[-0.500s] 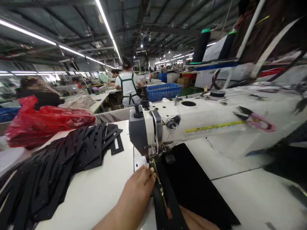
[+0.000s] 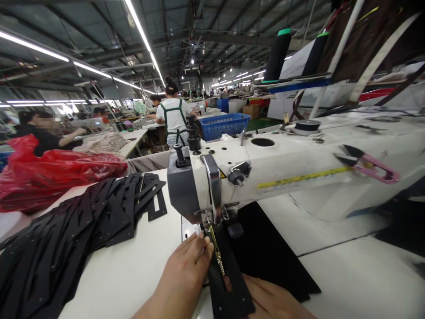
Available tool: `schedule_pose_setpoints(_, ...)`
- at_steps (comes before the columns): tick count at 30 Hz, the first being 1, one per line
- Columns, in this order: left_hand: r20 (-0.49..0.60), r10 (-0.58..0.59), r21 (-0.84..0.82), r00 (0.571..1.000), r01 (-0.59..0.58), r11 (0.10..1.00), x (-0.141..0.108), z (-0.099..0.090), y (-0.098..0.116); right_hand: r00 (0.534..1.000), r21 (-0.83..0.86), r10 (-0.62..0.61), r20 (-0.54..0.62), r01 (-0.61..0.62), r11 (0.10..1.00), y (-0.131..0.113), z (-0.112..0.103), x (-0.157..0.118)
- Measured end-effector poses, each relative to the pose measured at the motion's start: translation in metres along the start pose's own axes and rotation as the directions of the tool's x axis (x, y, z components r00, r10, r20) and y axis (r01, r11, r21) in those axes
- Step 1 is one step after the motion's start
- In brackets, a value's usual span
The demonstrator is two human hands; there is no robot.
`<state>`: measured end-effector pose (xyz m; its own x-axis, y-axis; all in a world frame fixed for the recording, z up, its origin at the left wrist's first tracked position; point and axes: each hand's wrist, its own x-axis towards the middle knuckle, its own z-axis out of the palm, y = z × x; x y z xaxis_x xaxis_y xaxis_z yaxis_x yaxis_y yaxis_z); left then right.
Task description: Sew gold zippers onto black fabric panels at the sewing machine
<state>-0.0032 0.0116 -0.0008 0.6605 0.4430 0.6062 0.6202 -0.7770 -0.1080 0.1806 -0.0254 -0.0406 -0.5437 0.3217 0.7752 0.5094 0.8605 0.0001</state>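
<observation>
Steadying the black strip with my left hand and right hand, pinched or pressed I cannot tell, I should guide its zipper straight beside the left.

Bright strip lights beneath a dark, girdered roof, a pale worktable and green floor beyond.

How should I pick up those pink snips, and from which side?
Probably by the pink handle, coming from the picture's right. The snips rest on the sewing machine with their dark, pointed blades aimed left, so that way keeps you behind the sharp end.
</observation>
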Motion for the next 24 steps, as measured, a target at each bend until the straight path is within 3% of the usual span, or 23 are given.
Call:
schedule_pose_setpoints(5, 0.019, -0.029, -0.059, 0.999, 0.03, 0.998, 0.003, 0.0, -0.002, 0.996, 0.012, 0.008, -0.085, -0.007, 1.0, 0.006, -0.003, 0.014)
schedule_pose_setpoints(10, 0.029, -0.043, -0.05, 0.999, 0.045, 0.998, 0.002, 0.004, -0.005, 0.997, -0.033, -0.035, -0.065, 0.033, 0.999, 0.012, -0.004, 0.024)
schedule_pose_setpoints(18, 0.096, -0.089, -0.025, 0.991, 0.092, 0.995, -0.004, 0.007, -0.006, 0.999, 0.029, -0.04, -0.012, 0.041, 0.999, 0.018, -0.003, 0.024)
schedule_pose_setpoints(21, 0.132, -0.111, -0.019, 0.985, 0.115, 0.993, -0.012, 0.008, -0.005, 0.999, 0.093, 0.02, 0.036, -0.023, 0.995, 0.019, -0.009, 0.027)
schedule_pose_setpoints(24, 0.161, -0.192, -0.054, 0.968, 0.202, 0.978, -0.019, 0.006, -0.002, 0.968, 0.099, 0.198, 0.152, -0.214, 0.972, 0.021, -0.011, 0.035)
